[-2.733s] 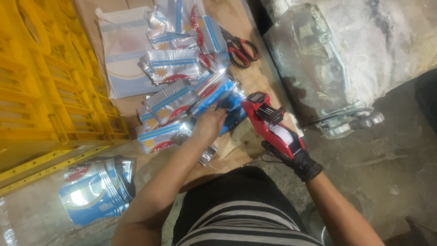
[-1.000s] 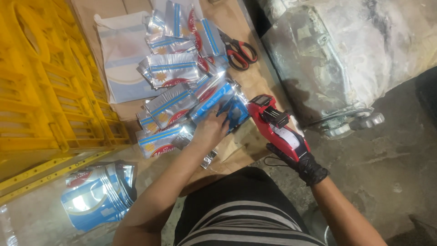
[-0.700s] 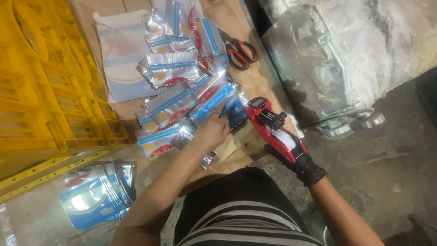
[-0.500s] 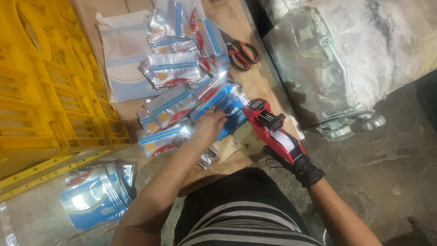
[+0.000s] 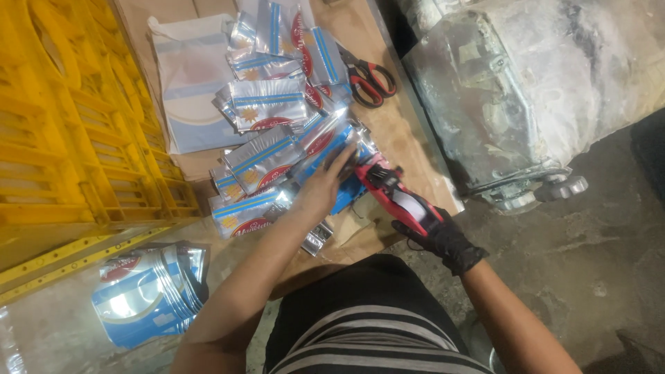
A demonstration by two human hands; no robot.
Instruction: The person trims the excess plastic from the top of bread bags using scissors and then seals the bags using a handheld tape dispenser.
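My left hand [image 5: 325,187], bare, presses flat on a row of silver and blue foil pouches [image 5: 267,158] fanned out on a brown board [image 5: 398,131]. My right hand [image 5: 443,239], in a black glove, grips a red handheld labelling gun [image 5: 395,197]. The gun's nose rests against the blue pouch [image 5: 346,197] just right of my left fingers. More silver pouches [image 5: 270,100] lie overlapping farther up the board.
Red-handled scissors [image 5: 370,77] lie at the board's far right edge. A white cloth bag [image 5: 190,83] sits under the upper pouches. Yellow plastic crates [image 5: 62,131] stand at left. A stack of blue pouches [image 5: 149,291] lies at lower left. A grey metal machine [image 5: 526,90] stands at right.
The labelling gun has moved left toward the pouches, its nose now against the blue one by my left fingers. My left hand stays on the row.
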